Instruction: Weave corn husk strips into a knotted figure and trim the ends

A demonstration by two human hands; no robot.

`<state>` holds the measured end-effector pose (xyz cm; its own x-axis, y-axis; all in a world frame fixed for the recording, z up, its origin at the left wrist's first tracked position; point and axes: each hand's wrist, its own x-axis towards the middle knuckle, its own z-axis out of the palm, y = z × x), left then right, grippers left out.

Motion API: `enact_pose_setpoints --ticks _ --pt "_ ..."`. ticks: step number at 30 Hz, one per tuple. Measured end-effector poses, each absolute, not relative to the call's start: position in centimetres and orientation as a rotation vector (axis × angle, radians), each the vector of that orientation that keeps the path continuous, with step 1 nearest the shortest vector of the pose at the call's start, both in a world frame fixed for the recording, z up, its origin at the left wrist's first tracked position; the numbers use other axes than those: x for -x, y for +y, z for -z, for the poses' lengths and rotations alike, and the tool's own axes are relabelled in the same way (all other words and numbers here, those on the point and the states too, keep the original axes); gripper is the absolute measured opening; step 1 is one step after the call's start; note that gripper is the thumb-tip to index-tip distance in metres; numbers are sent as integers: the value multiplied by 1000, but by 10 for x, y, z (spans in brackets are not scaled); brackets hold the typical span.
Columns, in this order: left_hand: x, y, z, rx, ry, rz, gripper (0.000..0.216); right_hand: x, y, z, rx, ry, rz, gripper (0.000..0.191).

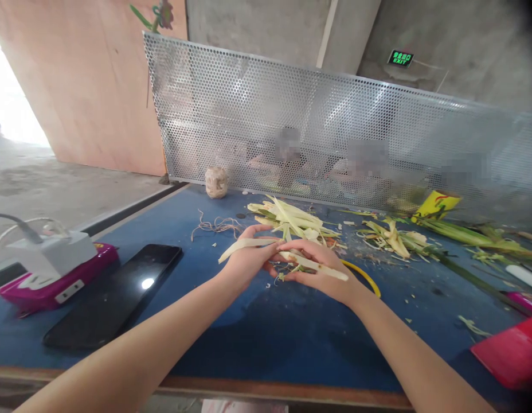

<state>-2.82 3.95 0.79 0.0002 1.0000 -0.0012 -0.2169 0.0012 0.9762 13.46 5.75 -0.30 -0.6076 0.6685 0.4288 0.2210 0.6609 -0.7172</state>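
Note:
My left hand (247, 255) is closed, with fingers pinched on a pale corn husk strip (231, 249) that sticks out to the left. Close against it, my right hand (335, 263) is also closed, and a browned husk strip (320, 267) runs across its fingers. The fingertips meet, so the exact grip between them is hidden. Just beyond the hands lies a pile of pale husks (296, 217). Part of a yellow hoop (368, 277) shows on the table, passing behind my right hand.
A black phone (115, 295) and a purple power strip (77, 281) with a white charger lie left. String (216, 225) lies near a wrapped roll (216, 182). A perforated metal screen (266, 115) borders the back. Husk scraps (397, 238) and a red object (511, 351) are right.

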Motion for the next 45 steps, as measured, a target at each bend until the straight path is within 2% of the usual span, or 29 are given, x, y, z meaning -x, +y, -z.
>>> enact_pose_setpoints --ticks 3,5,14,22,32,41,45 --pt "26 38 -8 -972 1052 -1278 38 -129 58 8 668 -2163 -471 23" --pt "25 38 -8 -963 1063 -1270 39 -128 59 10 674 -2128 -438 15" --pt "21 38 -2 -957 1074 -1281 37 -126 52 12 771 -2181 -287 13" --pt "19 39 -1 -1043 1055 -1399 36 -125 58 15 908 -1884 -636 9" --pt "22 42 4 -1287 1078 -1460 38 -121 63 11 1087 -1549 -1232 29" --pt "22 39 -2 -1376 1053 -1356 39 -123 66 11 1132 -1390 -1414 26" --pt "21 39 -1 -1313 1054 -1298 47 -122 63 8 1122 -1398 -1428 22"
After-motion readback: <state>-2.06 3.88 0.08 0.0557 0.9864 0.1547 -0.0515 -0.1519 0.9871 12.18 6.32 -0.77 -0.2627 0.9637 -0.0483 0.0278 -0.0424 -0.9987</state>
